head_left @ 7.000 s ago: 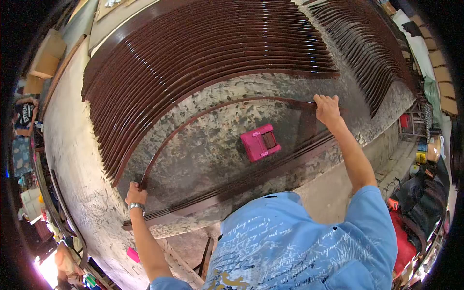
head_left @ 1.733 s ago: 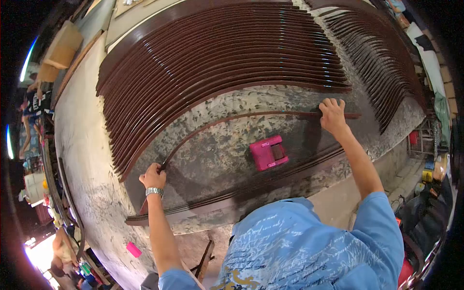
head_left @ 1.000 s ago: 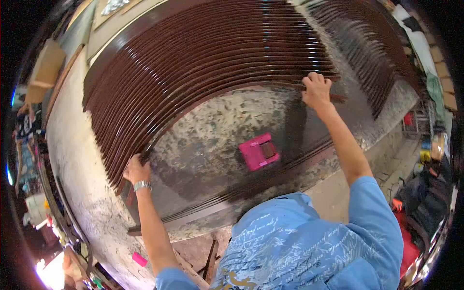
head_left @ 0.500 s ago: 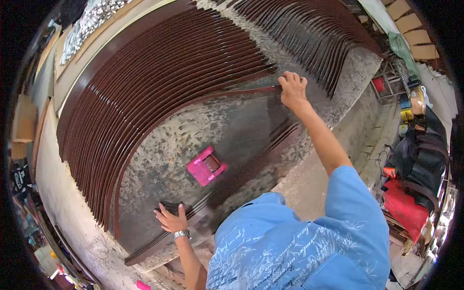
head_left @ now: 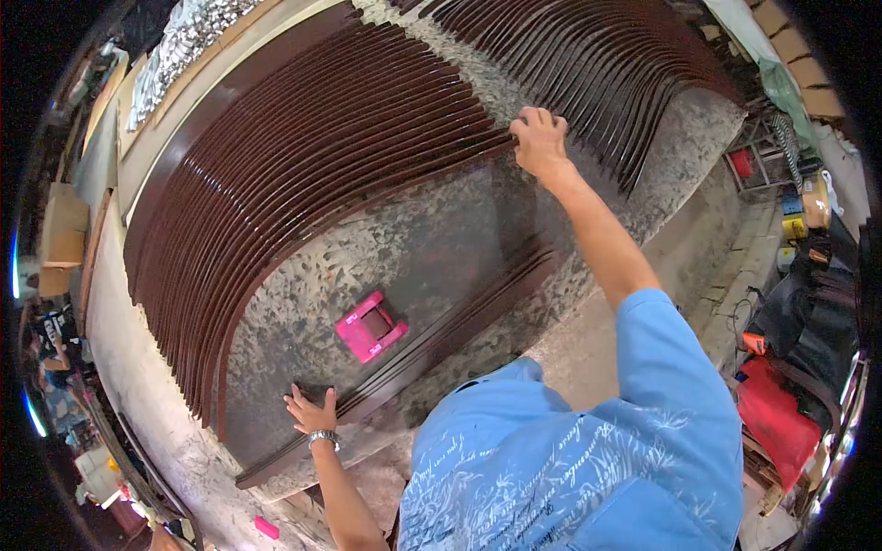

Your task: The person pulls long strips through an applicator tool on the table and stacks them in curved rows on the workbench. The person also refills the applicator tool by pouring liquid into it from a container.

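Long dark brown strips [head_left: 303, 174], which look like leather belt straps, lie in a tight curved row across the mottled table [head_left: 322, 266]. My right hand [head_left: 539, 140], fingers bent in a pinch, is at the right end of the nearest strip [head_left: 404, 179] in this row. That strip lies close against the others. My left hand [head_left: 310, 411], with a metal watch at its wrist, is open with spread fingers over the table near the front edge. Beside it runs a small bundle of straighter brown strips [head_left: 459, 317]. A pink plastic piece [head_left: 370, 328] with a dark window lies between my hands.
A second row of brown strips [head_left: 588, 64] fans out at the back right. Past the table's right edge are a metal rack [head_left: 755, 161], black material [head_left: 799, 303] and a red cloth [head_left: 776, 413]. Shiny metal pieces [head_left: 188, 60] lie at the back left. Cardboard [head_left: 64, 225] stands at left.
My right hand has moved away from me, bringing the nearest strip up against the row. My left hand has drawn off the dark spot toward the front left, fingers still spread.
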`<state>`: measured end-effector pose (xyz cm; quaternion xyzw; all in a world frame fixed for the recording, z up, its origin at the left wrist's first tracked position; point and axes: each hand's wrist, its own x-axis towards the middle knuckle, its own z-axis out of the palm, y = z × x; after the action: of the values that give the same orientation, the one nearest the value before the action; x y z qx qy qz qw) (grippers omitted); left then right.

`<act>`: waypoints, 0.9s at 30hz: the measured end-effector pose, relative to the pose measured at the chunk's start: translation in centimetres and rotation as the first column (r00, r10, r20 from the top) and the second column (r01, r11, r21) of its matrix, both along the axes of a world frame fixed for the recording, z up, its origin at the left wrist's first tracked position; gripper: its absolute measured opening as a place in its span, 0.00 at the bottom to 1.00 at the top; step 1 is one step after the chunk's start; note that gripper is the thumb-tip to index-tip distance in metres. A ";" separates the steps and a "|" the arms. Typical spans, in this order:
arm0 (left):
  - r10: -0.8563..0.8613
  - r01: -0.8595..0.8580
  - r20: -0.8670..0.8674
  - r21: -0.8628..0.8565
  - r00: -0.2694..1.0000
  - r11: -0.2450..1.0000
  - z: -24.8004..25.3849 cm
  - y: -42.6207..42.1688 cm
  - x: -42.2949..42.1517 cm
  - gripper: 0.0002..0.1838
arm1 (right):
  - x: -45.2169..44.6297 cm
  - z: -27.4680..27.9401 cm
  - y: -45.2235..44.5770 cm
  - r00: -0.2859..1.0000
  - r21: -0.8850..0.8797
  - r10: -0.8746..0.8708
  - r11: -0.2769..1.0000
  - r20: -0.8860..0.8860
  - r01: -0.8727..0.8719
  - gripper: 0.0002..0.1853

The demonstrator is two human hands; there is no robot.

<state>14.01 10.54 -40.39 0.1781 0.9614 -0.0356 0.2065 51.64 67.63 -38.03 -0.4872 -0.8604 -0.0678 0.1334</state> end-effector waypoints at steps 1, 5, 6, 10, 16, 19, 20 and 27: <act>0.002 -0.002 0.004 -0.002 1.000 1.000 0.1 0.1 0.0 0.58 | 0.8 0.0 0.3 0.999 0.020 -0.016 1.000 -0.034 0.017 0.16; 0.025 -0.025 0.016 -0.001 1.000 1.000 0.0 0.0 -0.3 0.59 | 5.2 -0.7 -1.2 0.987 -0.069 -0.162 0.985 -0.018 0.160 0.22; 0.026 -0.026 0.019 0.005 0.999 1.000 -0.2 0.1 -0.3 0.59 | 6.5 -1.5 -1.9 0.988 -0.095 -0.157 0.983 0.002 0.156 0.23; 0.037 -0.037 0.032 0.010 0.999 0.999 0.2 0.2 -0.3 0.59 | 8.1 -4.9 -6.1 0.992 -0.064 -0.127 0.990 0.025 0.128 0.23; 0.051 -0.053 0.059 0.044 0.997 0.998 -0.4 -0.2 -0.6 0.60 | 5.1 -2.1 -9.8 1.000 -0.183 -0.031 0.983 -0.005 0.030 0.20; 0.034 -0.041 0.062 0.115 0.997 0.993 -0.9 -1.0 -0.9 0.60 | 4.1 -2.7 -9.6 0.992 -0.179 -0.022 0.984 -0.128 -0.002 0.20; 0.020 -0.029 0.059 0.150 0.998 0.988 -1.4 -1.5 -1.1 0.61 | 3.8 -2.5 -8.9 0.985 -0.194 -0.053 0.981 -0.164 0.021 0.20; 0.023 -0.033 0.051 0.213 0.998 0.977 -1.9 -1.9 -1.2 0.61 | 2.4 -1.7 -1.5 0.971 -0.058 -0.064 0.997 -0.231 0.051 0.24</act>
<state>12.84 8.69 -42.33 0.1866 0.9569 0.0749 0.2097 54.04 66.15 -39.74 -0.5198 -0.8258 0.0081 0.2189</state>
